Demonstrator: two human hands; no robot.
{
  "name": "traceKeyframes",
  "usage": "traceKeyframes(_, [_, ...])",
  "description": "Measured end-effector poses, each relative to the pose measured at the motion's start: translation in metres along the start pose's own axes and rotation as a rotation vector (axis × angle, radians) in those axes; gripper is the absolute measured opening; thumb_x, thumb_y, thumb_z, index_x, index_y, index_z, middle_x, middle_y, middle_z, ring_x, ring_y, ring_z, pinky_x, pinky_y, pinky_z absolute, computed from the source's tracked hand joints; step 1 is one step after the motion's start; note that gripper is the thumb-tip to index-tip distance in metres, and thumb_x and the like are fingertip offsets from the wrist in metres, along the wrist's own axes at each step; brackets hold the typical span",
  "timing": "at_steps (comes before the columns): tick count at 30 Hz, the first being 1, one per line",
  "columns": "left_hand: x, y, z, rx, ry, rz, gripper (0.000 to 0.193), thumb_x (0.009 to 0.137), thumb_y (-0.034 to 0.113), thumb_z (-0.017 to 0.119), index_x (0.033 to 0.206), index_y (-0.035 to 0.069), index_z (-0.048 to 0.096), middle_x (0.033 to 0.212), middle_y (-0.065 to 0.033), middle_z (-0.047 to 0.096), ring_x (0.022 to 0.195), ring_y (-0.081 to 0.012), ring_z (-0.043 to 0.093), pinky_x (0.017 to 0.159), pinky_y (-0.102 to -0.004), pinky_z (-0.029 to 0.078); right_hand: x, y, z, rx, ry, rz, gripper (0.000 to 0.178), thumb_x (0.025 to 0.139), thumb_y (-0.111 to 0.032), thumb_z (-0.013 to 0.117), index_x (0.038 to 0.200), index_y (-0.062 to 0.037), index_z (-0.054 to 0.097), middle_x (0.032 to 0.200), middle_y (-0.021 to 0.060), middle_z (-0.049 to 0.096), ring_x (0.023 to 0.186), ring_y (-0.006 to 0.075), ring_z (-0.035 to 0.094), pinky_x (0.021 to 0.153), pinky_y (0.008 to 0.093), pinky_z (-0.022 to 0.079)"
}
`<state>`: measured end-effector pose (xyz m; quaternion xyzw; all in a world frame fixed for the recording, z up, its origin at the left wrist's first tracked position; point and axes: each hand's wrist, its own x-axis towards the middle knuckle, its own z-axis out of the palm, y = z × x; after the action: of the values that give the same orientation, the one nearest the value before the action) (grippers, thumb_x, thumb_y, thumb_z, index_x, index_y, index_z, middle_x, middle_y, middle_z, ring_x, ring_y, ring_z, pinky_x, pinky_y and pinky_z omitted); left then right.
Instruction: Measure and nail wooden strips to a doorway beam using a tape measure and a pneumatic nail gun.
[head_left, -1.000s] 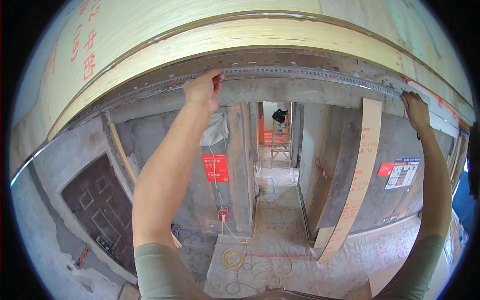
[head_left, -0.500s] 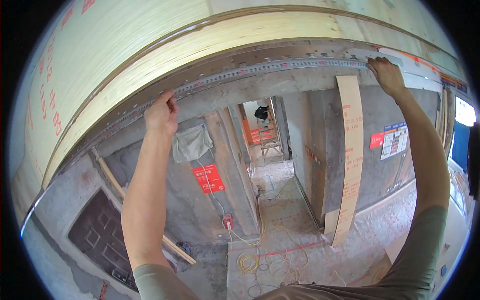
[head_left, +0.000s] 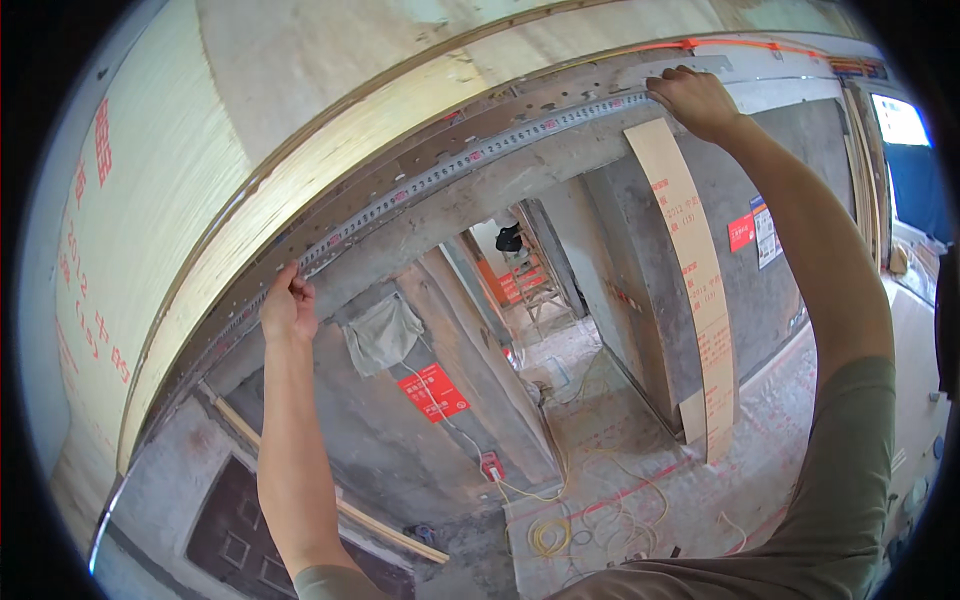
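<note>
A pale tape measure blade (head_left: pixel 475 157) with dark figures and red marks is stretched overhead along the concrete beam (head_left: pixel 500 180), just under a wooden panel edge (head_left: pixel 370 125). My left hand (head_left: pixel 290 308) is raised, its thumb and fingers pinched on the blade's lower edge. Past that hand the blade runs on toward the lower left. My right hand (head_left: pixel 693 103) is closed around the blade's right end, high up against the beam. What lies inside its fingers is hidden.
A long plywood strip (head_left: pixel 690 270) leans against the grey wall right of the passage. Yellow cable (head_left: pixel 550 537) lies coiled on the sheet-covered floor. A wooden stepladder (head_left: pixel 545 290) stands far down the passage. A wooden batten (head_left: pixel 390 532) slants at the lower left.
The view has turned and shifted, so the beam and tape slope more steeply. Both hands appear further left, the left one also lower and the right one higher, still on the tape.
</note>
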<state>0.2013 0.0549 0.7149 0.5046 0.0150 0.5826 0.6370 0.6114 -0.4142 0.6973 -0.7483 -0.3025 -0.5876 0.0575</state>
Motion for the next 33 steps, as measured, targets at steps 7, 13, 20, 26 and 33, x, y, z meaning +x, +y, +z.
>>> traceKeyframes(7, [0.001,0.002,-0.002,0.022,-0.006,-0.003,0.004,0.088,0.003,0.066,0.092,0.004,0.065,0.075,0.0014,0.057,0.06,-0.0074,0.049,0.057,-0.0224,0.041,-0.002,0.001,-0.004,-0.029,-0.051,0.005,0.022,0.096,-0.02,0.049,0.112,-0.0099,0.061,0.099,0.0117,0.065,0.1,0.0306,0.063,0.082,0.0432,0.053])
traceKeyframes(13, [-0.002,0.005,0.001,0.033,0.025,-0.023,0.003,0.089,0.003,0.066,0.091,0.006,0.064,0.075,0.0023,0.057,0.06,-0.0069,0.049,0.056,-0.0224,0.04,-0.003,-0.002,-0.006,-0.004,-0.04,0.013,0.021,0.094,-0.017,0.051,0.111,-0.0106,0.062,0.102,0.0115,0.066,0.103,0.0299,0.063,0.082,0.0425,0.054])
traceKeyframes(20, [0.002,0.007,-0.004,0.037,-0.036,-0.032,0.002,0.09,0.004,0.065,0.091,0.005,0.064,0.076,0.0023,0.057,0.061,-0.0066,0.048,0.059,-0.0223,0.04,-0.004,-0.003,-0.011,-0.027,0.002,0.009,0.02,0.092,-0.017,0.053,0.109,-0.0106,0.062,0.1,0.011,0.066,0.102,0.0302,0.063,0.083,0.0425,0.054])
traceKeyframes(26, [-0.001,0.005,0.0,0.059,-0.02,-0.029,0.001,0.09,0.004,0.064,0.091,0.004,0.063,0.076,0.0022,0.057,0.061,-0.0064,0.048,0.059,-0.0225,0.039,-0.004,-0.004,-0.01,-0.016,0.007,0.015,0.02,0.093,-0.018,0.053,0.109,-0.0105,0.063,0.098,0.0114,0.066,0.1,0.0301,0.064,0.082,0.0428,0.054])
traceKeyframes(33, [-0.001,0.008,-0.002,0.052,-0.04,-0.019,0.001,0.09,0.004,0.064,0.091,0.004,0.063,0.075,0.0024,0.056,0.06,-0.0062,0.047,0.057,-0.0226,0.039,-0.001,-0.003,-0.006,-0.031,0.05,0.022,0.023,0.094,-0.02,0.05,0.11,-0.0105,0.064,0.101,0.0119,0.067,0.099,0.0302,0.064,0.082,0.0428,0.053])
